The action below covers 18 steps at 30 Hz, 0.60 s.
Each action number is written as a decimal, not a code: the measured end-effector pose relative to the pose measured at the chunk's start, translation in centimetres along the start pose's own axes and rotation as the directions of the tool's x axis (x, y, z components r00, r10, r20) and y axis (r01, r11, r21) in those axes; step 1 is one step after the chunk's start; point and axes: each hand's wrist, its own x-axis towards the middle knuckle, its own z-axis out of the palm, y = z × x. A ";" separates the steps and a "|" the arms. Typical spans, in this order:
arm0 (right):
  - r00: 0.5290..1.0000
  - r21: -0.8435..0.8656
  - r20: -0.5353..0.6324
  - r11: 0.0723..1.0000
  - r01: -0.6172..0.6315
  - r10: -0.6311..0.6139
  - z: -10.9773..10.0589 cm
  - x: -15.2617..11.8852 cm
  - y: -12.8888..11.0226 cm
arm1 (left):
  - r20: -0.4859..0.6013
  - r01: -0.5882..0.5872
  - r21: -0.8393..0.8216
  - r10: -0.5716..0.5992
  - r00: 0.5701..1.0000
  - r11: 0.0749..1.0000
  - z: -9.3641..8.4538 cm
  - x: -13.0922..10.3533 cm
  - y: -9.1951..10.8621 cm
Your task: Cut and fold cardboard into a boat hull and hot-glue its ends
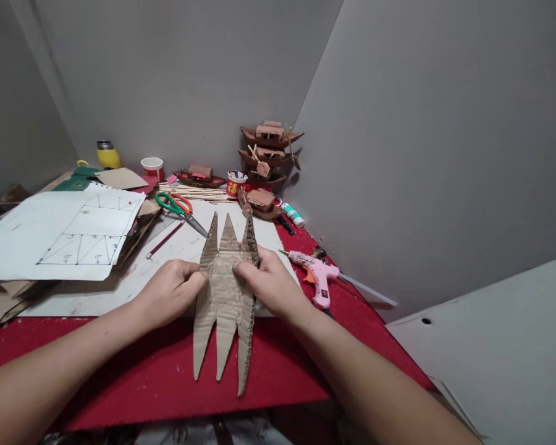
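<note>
A brown cardboard piece [227,290] with three pointed strips at the top and three at the bottom is held upright over the table's front part. My left hand [173,290] is closed on its left edge, thumb on the near face. My right hand [271,281] grips the right side, with the thumb pressed on the face and the fingers hidden behind. Dark corrugated edges show on the outer strips. Just behind lie green-and-orange-handled scissors [180,210] and a dark red pencil [164,241].
Right of my right hand, a pink glue gun [317,275] lies on the red table [278,364]. Brown model boats [271,154], a red cup [236,184] and thin sticks [194,193] stand or lie behind. Drawn paper [65,235] covers cardboard at left. Grey walls enclose the back.
</note>
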 end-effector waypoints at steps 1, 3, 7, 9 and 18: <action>1.000 -0.008 -0.007 1.000 -0.002 0.002 -0.1 0.1 0.1 | 0.035 -0.002 -0.039 0.004 0.999 0.999 0.0 0.0 0.0; 1.000 -0.011 -0.018 1.000 0.004 -0.004 -0.3 0.2 0.2 | 0.098 -0.001 -0.095 0.010 0.995 0.996 0.1 0.0 0.1; 1.000 -0.013 -0.022 1.000 0.016 -0.016 0.1 -0.2 0.1 | 0.097 0.005 -0.008 -0.005 0.995 1.000 0.4 0.0 0.0; 0.999 -0.031 -0.031 0.999 0.033 -0.034 0.4 -0.5 -0.1 | 0.037 0.005 0.137 -0.010 0.999 0.991 0.6 0.0 0.1; 0.998 0.031 -0.069 1.000 0.000 0.003 0.1 -0.1 0.3 | -0.035 -0.023 0.147 0.028 0.999 0.989 0.4 -0.3 0.1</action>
